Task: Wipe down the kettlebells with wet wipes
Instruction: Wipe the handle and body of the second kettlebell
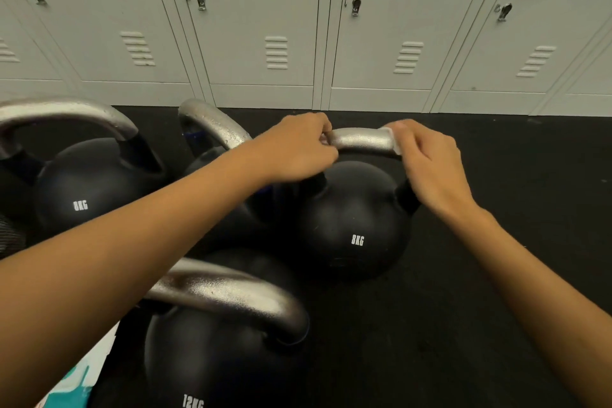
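Note:
A black 8KG kettlebell [354, 225] with a silver handle [361, 139] stands on the dark floor in the middle. My left hand [298, 149] grips the left end of that handle, with a bit of white wipe showing at its fingers. My right hand [427, 162] holds a white wet wipe [395, 142] wrapped against the handle's right end. Another 8KG kettlebell [86, 189] stands at the left. A 12KG kettlebell [212, 348] is near the bottom. A further kettlebell's silver handle [215, 126] rises behind my left forearm.
A row of pale grey lockers [298, 26] runs along the back wall. Black rubber flooring [480, 308] stretches to the right of the kettlebells. A white and teal packet [76, 378] peeks out at the bottom left, under my left arm.

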`<state>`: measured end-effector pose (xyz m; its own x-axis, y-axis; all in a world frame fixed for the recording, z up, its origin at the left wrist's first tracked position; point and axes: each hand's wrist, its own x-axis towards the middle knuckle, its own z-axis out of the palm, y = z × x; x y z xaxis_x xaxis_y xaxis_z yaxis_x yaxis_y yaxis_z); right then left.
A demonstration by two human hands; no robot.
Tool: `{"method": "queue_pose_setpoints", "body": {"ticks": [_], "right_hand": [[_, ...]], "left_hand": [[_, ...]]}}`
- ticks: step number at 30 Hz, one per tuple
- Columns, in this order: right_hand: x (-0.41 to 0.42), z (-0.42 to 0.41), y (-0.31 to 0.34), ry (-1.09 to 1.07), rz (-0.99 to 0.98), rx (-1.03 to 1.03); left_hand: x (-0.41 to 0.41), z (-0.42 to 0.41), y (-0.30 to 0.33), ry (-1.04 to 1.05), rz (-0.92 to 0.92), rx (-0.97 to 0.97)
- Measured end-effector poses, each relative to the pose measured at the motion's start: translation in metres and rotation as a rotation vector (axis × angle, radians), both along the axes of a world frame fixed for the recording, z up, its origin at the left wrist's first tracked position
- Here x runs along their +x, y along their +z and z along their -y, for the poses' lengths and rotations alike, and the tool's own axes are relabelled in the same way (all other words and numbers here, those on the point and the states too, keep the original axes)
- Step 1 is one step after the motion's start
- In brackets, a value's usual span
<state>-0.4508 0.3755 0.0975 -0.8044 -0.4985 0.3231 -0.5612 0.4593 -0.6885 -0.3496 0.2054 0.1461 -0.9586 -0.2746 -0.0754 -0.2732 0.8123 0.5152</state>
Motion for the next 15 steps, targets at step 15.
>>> {"method": "queue_pose_setpoints", "body": {"ticks": [15], "right_hand": [[0.004,0.035,0.035,0.142,0.29,-0.439]], "left_hand": [[-0.028,-0.034,-0.004,0.223,-0.412,0.297]]}}
